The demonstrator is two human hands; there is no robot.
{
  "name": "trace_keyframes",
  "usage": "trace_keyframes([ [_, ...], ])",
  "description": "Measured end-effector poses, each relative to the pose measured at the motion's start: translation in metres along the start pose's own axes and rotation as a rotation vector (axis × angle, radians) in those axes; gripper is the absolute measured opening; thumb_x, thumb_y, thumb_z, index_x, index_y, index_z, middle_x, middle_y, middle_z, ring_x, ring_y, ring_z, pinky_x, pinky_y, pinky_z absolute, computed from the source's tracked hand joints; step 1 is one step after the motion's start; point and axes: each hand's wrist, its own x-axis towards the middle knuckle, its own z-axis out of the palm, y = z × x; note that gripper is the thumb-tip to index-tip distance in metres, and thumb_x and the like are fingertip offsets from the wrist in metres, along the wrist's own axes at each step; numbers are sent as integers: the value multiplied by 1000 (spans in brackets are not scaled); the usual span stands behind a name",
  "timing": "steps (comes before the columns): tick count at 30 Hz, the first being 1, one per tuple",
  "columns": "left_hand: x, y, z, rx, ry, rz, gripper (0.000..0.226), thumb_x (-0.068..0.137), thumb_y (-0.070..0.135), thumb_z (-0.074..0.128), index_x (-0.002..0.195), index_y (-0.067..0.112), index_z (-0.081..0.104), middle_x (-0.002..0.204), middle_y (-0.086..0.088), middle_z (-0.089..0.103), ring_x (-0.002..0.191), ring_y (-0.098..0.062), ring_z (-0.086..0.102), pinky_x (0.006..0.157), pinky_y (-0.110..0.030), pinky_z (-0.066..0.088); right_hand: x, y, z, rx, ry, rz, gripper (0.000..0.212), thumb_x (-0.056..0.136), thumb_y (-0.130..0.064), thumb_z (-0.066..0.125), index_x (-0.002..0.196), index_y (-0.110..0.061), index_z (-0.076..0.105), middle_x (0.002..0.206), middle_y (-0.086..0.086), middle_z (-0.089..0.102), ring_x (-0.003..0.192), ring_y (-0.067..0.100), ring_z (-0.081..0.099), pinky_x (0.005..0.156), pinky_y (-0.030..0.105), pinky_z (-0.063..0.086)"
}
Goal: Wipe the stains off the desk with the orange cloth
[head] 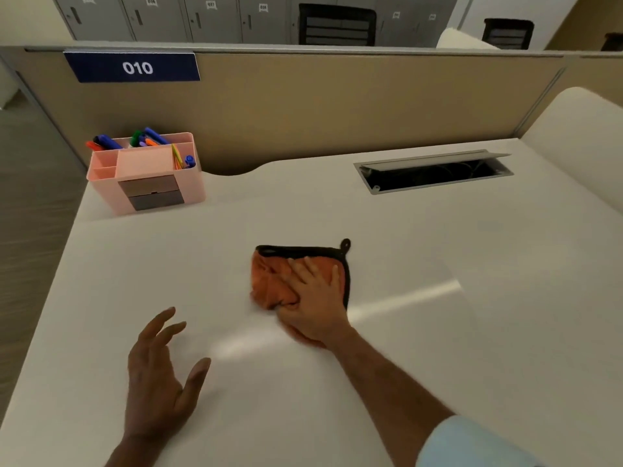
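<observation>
An orange cloth (269,281) with a black border and a small hanging loop lies bunched on the white desk (421,332) near its middle. My right hand (313,301) rests flat on the cloth's right half, fingers spread, pressing it onto the desk. My left hand (158,372) hovers over the desk to the near left, fingers apart and holding nothing. I cannot make out any stain on the desk surface; only glare streaks show.
A pink desk organiser (148,173) with coloured markers stands at the back left. An open cable tray slot (435,171) is set in the desk at the back right. A tan partition (337,106) labelled 010 closes off the far edge.
</observation>
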Motion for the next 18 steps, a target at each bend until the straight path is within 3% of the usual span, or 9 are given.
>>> trace_keyframes([
  [2, 1, -1, -1, -54, 7, -2, 68, 86, 69, 42, 128, 16, 47, 147, -10, 43, 129, -35, 47, 104, -48, 36, -3, 35, -13, -34, 39, 110, 74, 79, -54, 56, 147, -44, 30, 159, -10, 27, 149, 17, 14, 114, 64, -1],
  [5, 3, 0, -5, -157, 23, -4, 56, 85, 68, 45, 134, 44, 34, 147, -3, 42, 127, -34, 50, 102, -50, 40, -15, 77, -25, -82, 104, 235, 75, 79, -56, 52, 148, -42, 26, 158, -9, 28, 148, 19, 17, 113, 66, 3],
  [8, 7, -3, -13, -177, 55, -38, 59, 85, 69, 44, 135, 40, 36, 145, 2, 42, 134, -20, 44, 107, -41, 37, -21, 84, -27, -101, 119, 285, 76, 81, -60, 45, 150, -37, 24, 159, -6, 26, 148, 22, 16, 112, 69, 3],
  [11, 11, -12, -22, -150, 70, -35, 57, 86, 68, 43, 134, 39, 35, 140, 14, 43, 132, -13, 43, 109, -28, 35, -10, 65, -22, -80, 109, 314, 69, 84, -57, 50, 148, -36, 33, 159, -5, 26, 149, 25, 13, 110, 72, 0],
  [13, 14, -18, -27, -143, 78, -62, 53, 86, 68, 43, 132, 43, 36, 137, 20, 43, 128, -9, 43, 104, -14, 31, -4, 41, -15, -63, 90, 282, 64, 83, -58, 50, 144, -40, 38, 160, -6, 24, 149, 24, 11, 109, 72, -2],
  [18, 30, -27, -31, -204, 140, -194, 42, 87, 65, 42, 123, 44, 45, 130, 11, 53, 117, -14, 52, 93, -5, 35, 12, -25, 16, 12, 12, 22, 67, 76, -64, 44, 141, -45, 40, 160, -13, 22, 150, 21, 6, 109, 71, -9],
])
